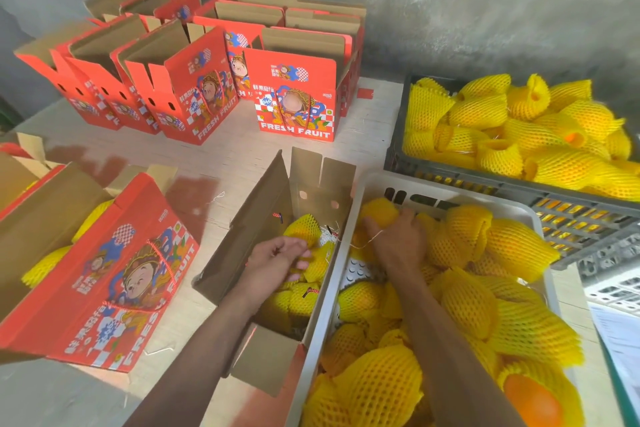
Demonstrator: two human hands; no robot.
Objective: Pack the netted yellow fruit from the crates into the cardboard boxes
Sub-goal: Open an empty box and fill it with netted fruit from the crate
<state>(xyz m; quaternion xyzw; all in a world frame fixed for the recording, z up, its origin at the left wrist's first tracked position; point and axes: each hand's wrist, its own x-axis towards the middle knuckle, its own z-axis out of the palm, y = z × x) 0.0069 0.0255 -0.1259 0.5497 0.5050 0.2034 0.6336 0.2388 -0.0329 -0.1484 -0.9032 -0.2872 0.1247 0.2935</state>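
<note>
Both hands (277, 258) grip netted fruit (379, 211), orientation unclear.

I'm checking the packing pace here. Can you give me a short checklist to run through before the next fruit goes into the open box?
1. Open box flaps clear of the opening: ok.
2. Room left in the box above the fruit already inside: ok.
3. Right hand on a fruit in the white crate: ok.
4. Left hand out of the box: not ok, it is over the packed fruit.
5. Net fully covering the gripped fruit: cannot tell.
</note>
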